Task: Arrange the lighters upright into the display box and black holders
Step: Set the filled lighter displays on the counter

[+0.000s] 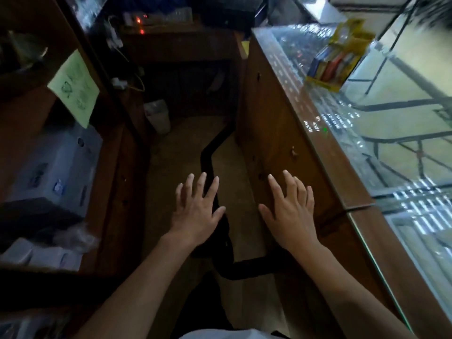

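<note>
Toward the far end of the glass desk (362, 152) stands the yellow display box (338, 55) of light, slick, stiff lighters (332, 66), best pinched mid-body, while left hand (195, 211) and right hand (291, 214) hover spread, empty, well apart from it.

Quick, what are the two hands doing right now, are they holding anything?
Left hand: open, fingers spread, holding nothing.
Right hand: open, fingers spread, holding nothing.
</note>
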The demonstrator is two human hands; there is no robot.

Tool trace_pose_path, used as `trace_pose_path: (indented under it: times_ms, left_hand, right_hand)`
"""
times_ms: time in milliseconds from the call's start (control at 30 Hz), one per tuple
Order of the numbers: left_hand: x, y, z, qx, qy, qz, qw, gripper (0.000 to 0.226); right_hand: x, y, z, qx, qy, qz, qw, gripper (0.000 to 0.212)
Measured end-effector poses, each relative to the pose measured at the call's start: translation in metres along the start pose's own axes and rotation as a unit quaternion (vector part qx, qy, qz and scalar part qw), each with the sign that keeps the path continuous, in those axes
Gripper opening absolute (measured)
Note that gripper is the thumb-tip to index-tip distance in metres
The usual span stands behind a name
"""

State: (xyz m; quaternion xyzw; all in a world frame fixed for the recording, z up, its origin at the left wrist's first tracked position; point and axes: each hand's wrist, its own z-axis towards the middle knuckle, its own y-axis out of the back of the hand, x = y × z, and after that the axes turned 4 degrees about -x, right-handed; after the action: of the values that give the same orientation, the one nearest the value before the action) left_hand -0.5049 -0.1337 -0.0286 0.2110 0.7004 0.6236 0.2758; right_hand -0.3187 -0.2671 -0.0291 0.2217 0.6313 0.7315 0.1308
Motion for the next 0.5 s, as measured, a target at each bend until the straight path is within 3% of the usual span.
trace_pose_path:
  times_ms: [233, 500]
  left_hand:
    - [0.006, 0.033, 0.167, -0.015, -0.102, -0.010, 0.995, 0.075]
    - [-0.060, 0.038, 0.311, -0.050, -0.190, -0.022, 0.980, 0.071]
  right_hand:
    - [-0.016, 0.016, 0.125, -0.015, -0.060, 0.004, 0.998, 0.072]
    - [-0.081, 0.013, 0.233, -0.059, -0.159, 0.010, 0.986, 0.071]
